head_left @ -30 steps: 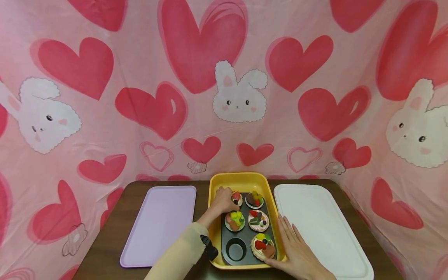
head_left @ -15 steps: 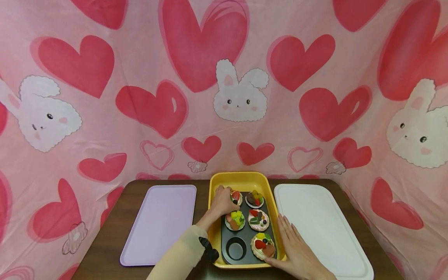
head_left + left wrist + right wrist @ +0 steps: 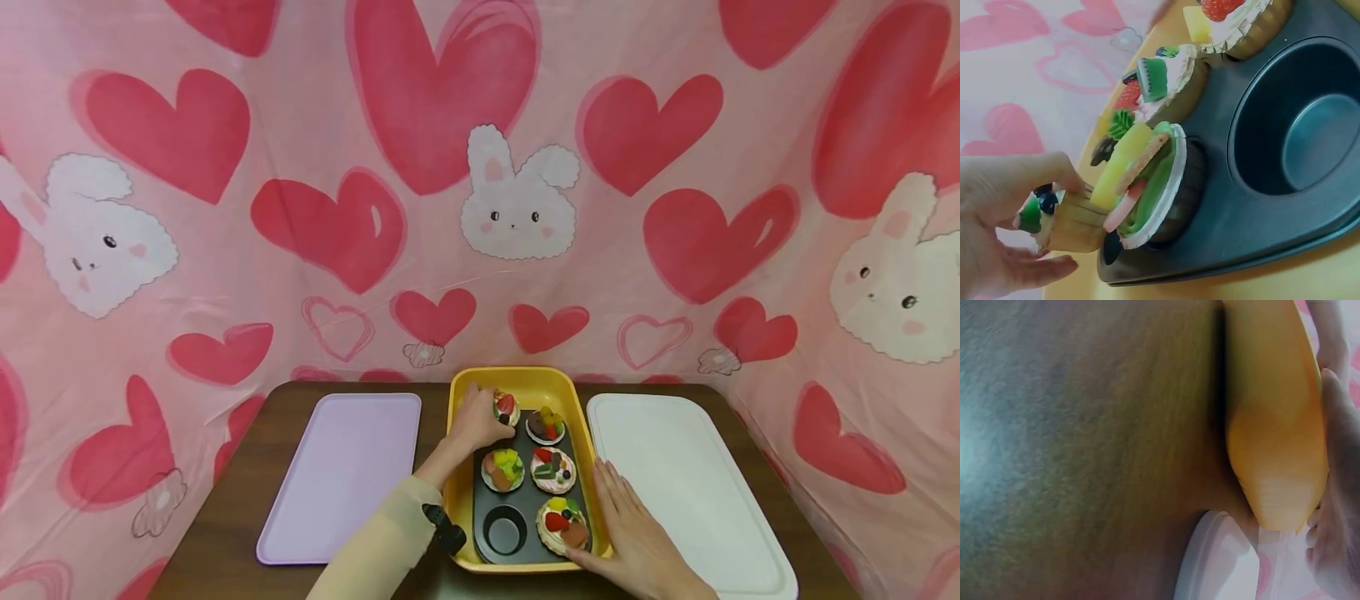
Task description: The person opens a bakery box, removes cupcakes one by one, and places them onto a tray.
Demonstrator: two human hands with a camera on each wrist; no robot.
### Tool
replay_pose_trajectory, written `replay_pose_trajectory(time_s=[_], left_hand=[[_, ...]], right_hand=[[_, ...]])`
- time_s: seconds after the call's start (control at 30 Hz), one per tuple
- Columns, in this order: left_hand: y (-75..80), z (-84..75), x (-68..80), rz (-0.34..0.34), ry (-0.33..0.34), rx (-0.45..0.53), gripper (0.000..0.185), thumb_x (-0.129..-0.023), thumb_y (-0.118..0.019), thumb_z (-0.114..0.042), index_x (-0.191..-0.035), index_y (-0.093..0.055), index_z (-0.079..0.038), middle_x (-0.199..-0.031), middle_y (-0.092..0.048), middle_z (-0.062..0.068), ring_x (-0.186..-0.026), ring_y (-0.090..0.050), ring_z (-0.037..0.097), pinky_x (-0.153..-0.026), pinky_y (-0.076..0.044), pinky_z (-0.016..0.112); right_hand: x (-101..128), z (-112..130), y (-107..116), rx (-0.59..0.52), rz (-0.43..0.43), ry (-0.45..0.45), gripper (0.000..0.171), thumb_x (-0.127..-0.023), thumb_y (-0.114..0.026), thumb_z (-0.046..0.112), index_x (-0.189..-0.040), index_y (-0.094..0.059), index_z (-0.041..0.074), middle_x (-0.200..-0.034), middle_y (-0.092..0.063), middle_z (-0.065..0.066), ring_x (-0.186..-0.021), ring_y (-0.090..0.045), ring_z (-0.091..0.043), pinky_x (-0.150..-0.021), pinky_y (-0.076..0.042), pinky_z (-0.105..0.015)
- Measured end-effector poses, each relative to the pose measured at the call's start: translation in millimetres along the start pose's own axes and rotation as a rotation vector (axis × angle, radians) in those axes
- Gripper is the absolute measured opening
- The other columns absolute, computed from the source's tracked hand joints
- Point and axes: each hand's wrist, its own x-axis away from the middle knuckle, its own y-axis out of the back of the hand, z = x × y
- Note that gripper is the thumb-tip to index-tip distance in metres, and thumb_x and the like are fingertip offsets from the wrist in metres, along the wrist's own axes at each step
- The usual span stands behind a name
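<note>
My left hand grips a small fruit-topped cupcake by its sides, at the far-left corner of a dark muffin tin. In the left wrist view the cupcake is tilted and raised, its lower end beside a cupcake with yellow and green topping. Several other fruit-topped cupcakes sit in the tin's cups, among them one with a strawberry at near right. The near-left cup holds nothing. The tin lies inside a yellow tub. My right hand rests against the tub's near-right corner, fingers straight along its outside.
A lilac tray lies left of the tub and a white tray lies to its right. All stand on a dark wooden table. A pink cloth with hearts and rabbits hangs behind the table.
My left hand has moved up slightly, lifting the gripped cupcake from the far-left cup. The right hand stays at the tub's corner.
</note>
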Motion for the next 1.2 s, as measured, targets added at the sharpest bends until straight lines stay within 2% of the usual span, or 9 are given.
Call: replay_pose_trajectory(time_s=[0.1, 0.13, 0.23, 0.47, 0.63, 0.87, 1.03, 1.2], left_hand=[[4.1, 3.3, 0.5, 0.031, -0.015, 0.086, 0.065, -0.066, -0.088, -0.026, -0.119, -0.06, 0.0, -0.102, -0.059, 0.012, -0.081, -0.054, 0.019, -0.075, -0.053, 0.032], [5.3, 5.1, 0.3, 0.04, -0.02, 0.119, 0.065, -0.067, -0.087, -0.025, -0.12, -0.06, 0.001, -0.1, -0.06, 0.011, -0.079, -0.055, 0.018, -0.073, -0.053, 0.03], [10.3, 10.2, -0.1, 0.059, -0.04, 0.215, 0.062, -0.069, -0.086, -0.023, -0.119, -0.059, 0.001, -0.093, -0.065, 0.008, -0.075, -0.057, 0.014, -0.069, -0.053, 0.026], [18.3, 19.0, 0.2, 0.081, -0.009, 0.306, 0.071, -0.069, -0.086, -0.013, -0.129, -0.053, 0.004, -0.107, -0.065, 0.014, -0.086, -0.06, 0.02, -0.083, -0.057, 0.036], [19.7, 26.9, 0.2, 0.073, -0.007, 0.335, 0.069, -0.068, -0.085, -0.008, -0.128, -0.051, 0.003, -0.108, -0.064, 0.015, -0.091, -0.059, 0.023, -0.088, -0.055, 0.04], [24.4, 35.2, 2.2, 0.12, 0.081, 0.533, 0.074, -0.069, -0.087, -0.013, -0.134, -0.052, -0.006, -0.119, -0.059, 0.015, -0.1, -0.057, 0.025, -0.096, -0.052, 0.044], [26.9, 42.2, 2.7, 0.111, 0.12, 0.623, 0.077, -0.067, -0.09, -0.015, -0.135, -0.054, -0.013, -0.122, -0.059, 0.014, -0.103, -0.057, 0.025, -0.098, -0.05, 0.044], [29.1, 47.7, 2.9, 0.106, 0.191, 0.719, 0.077, -0.067, -0.09, -0.014, -0.135, -0.054, -0.019, -0.129, -0.055, 0.012, -0.11, -0.054, 0.028, -0.102, -0.047, 0.047]], right_hand=[[0, 0, -1, 0.042, -0.028, 0.017, 0.12, -0.071, -0.048, 0.089, -0.157, -0.017, 0.012, -0.165, -0.018, -0.006, -0.151, -0.021, -0.028, -0.118, 0.015, -0.018], [1, 0, -2, 0.046, -0.036, 0.023, 0.119, -0.071, -0.048, 0.089, -0.157, -0.018, 0.012, -0.165, -0.018, -0.005, -0.151, -0.021, -0.028, -0.114, 0.019, -0.012], [0, -1, -3, 0.053, -0.043, 0.029, 0.119, -0.071, -0.048, 0.089, -0.157, -0.018, 0.012, -0.165, -0.019, -0.005, -0.151, -0.022, -0.027, -0.114, 0.019, -0.012], [1, -2, -4, 0.059, -0.05, 0.041, 0.118, -0.072, -0.047, 0.089, -0.157, -0.018, 0.012, -0.165, -0.018, -0.005, -0.151, -0.022, -0.028, -0.114, 0.019, -0.012], [1, -2, -3, 0.057, -0.046, 0.034, 0.117, -0.072, -0.048, 0.088, -0.157, -0.019, 0.013, -0.165, -0.018, -0.004, -0.151, -0.021, -0.027, -0.114, 0.018, -0.013], [1, -1, -4, 0.044, -0.037, 0.029, 0.118, -0.072, -0.049, 0.088, -0.157, -0.018, 0.013, -0.165, -0.018, -0.004, -0.151, -0.021, -0.027, -0.112, 0.02, -0.011], [2, -1, -4, 0.041, -0.044, 0.03, 0.118, -0.072, -0.049, 0.088, -0.157, -0.018, 0.014, -0.165, -0.018, -0.004, -0.151, -0.022, -0.027, -0.114, 0.018, -0.012], [2, -1, -4, 0.032, -0.031, 0.017, 0.118, -0.071, -0.049, 0.088, -0.158, -0.017, 0.015, -0.165, -0.016, -0.003, -0.151, -0.02, -0.026, -0.114, 0.017, -0.012]])
